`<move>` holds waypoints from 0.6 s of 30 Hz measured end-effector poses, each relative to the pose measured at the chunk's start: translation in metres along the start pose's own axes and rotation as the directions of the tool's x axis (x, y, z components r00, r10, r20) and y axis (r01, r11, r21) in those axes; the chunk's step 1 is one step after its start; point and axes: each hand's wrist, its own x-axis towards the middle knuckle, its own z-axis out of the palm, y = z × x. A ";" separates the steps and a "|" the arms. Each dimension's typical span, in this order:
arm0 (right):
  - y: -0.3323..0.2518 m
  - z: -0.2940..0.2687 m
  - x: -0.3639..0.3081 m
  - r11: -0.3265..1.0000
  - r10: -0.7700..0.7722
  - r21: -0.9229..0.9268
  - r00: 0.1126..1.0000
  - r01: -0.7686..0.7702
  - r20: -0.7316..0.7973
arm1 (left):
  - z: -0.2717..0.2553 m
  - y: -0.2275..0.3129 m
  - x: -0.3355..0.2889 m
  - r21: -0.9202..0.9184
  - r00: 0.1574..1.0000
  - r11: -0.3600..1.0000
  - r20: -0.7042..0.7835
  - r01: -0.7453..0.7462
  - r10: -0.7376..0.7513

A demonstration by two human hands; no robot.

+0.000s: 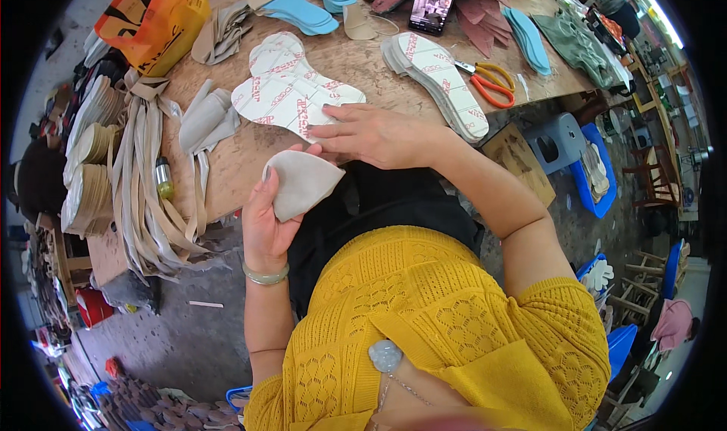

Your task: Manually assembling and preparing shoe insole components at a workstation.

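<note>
Going out from the black-trousered lap (424, 204): left hand (269, 219), 9 o'clock, has a curved beige piece (304, 187) pinched at 10. Right hand (382, 137), 12, is loosely spread over the edge of white printed sheets (273, 90), 11. Scissors (496, 87) at 1, phone (434, 6) way up at 12.

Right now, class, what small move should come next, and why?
Perhaps draw one red-printed white insole toward the left hand: the right hand has fingertips over that fanned group, while the left holds a beige fabric piece nearby.
</note>
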 end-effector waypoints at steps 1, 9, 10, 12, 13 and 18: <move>0.003 0.001 -0.001 1.000 0.004 -0.001 1.000 -0.004 -0.005 | 0.002 0.000 -0.001 0.004 1.000 1.000 0.003 0.003 -0.003; -0.004 -0.014 0.001 0.893 0.354 0.334 0.928 -0.300 -0.113 | 0.017 -0.010 0.012 0.073 0.998 0.997 0.064 0.019 -0.023; -0.002 -0.009 0.000 0.894 0.354 0.333 0.928 -0.300 -0.114 | 0.017 -0.011 0.016 0.074 0.998 0.997 0.066 0.018 -0.023; 0.003 0.001 -0.002 0.963 0.221 0.262 0.729 -0.060 -0.648 | 0.014 -0.012 0.023 0.011 0.999 1.000 0.049 0.003 -0.004; 0.004 -0.003 -0.006 0.963 0.222 0.263 0.728 -0.059 -0.649 | 0.013 -0.011 0.023 0.013 0.999 1.000 0.048 0.004 -0.004; -0.018 -0.037 -0.056 0.998 0.034 0.054 0.882 -0.010 -0.470 | 0.015 0.007 0.011 -0.092 0.987 0.995 0.151 -0.042 0.055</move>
